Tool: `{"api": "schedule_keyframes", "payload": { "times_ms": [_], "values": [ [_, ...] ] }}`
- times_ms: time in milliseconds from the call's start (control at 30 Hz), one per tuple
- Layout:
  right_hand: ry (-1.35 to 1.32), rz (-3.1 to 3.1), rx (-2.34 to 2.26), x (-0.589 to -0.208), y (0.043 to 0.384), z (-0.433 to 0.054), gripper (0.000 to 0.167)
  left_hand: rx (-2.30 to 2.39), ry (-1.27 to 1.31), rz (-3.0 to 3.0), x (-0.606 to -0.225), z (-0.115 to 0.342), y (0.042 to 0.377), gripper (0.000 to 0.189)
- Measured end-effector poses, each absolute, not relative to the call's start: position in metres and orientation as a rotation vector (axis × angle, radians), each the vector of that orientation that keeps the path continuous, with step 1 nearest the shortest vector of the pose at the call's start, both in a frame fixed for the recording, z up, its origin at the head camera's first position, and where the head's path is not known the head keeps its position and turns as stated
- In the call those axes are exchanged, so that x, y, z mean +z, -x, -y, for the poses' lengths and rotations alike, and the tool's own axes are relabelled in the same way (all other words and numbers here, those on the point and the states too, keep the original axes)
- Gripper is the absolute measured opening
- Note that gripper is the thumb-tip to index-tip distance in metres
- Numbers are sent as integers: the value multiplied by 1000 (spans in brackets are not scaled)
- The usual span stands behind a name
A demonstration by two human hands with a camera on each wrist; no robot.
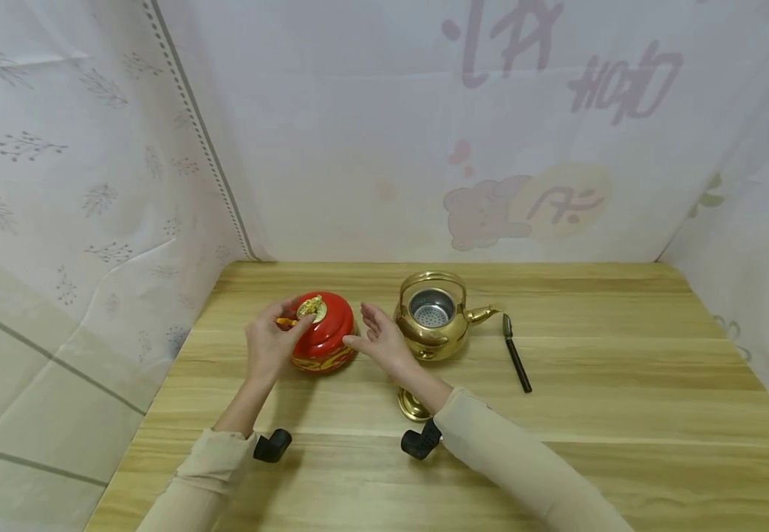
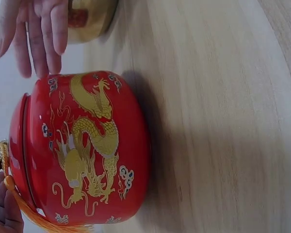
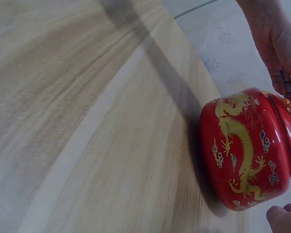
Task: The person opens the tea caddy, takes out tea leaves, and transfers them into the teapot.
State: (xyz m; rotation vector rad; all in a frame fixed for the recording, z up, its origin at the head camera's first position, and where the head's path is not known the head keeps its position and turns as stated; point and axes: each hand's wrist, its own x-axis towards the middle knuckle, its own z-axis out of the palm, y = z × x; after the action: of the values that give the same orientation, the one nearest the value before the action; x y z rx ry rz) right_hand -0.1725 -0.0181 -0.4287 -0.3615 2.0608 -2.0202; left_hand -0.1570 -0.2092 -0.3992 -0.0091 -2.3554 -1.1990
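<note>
A round red lidded jar (image 1: 323,334) with gold dragons stands upright; its lid has a gold knob (image 1: 312,307) and an orange tassel (image 2: 19,199). My left hand (image 1: 271,340) is at the lid's left side, thumb and fingers apart around the tassel near the knob; exact contact is hard to see. On the jar's right, my right hand (image 1: 384,343) has its fingers extended, thumb near the jar's side. Beside that hand stands a brass teapot (image 1: 429,340) without its lid, a perforated metal strainer (image 1: 432,308) in its mouth.
A gold-coloured lid (image 1: 414,406) lies near the right forearm, partly hidden by it. A black-handled pen-like tool (image 1: 517,355) lies right of the teapot's spout. Everything stands on a wooden table (image 1: 623,414), with printed cloth walls (image 1: 331,148) behind and at the sides.
</note>
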Motion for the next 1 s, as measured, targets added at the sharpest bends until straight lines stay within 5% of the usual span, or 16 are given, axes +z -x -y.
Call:
{"api": "schedule_keyframes", "payload": {
  "times_ms": [1000],
  "values": [
    [386, -2136, -1875, -442, 185, 42, 85, -1137, 2, 2419, -398, 207, 162, 25]
  ]
}}
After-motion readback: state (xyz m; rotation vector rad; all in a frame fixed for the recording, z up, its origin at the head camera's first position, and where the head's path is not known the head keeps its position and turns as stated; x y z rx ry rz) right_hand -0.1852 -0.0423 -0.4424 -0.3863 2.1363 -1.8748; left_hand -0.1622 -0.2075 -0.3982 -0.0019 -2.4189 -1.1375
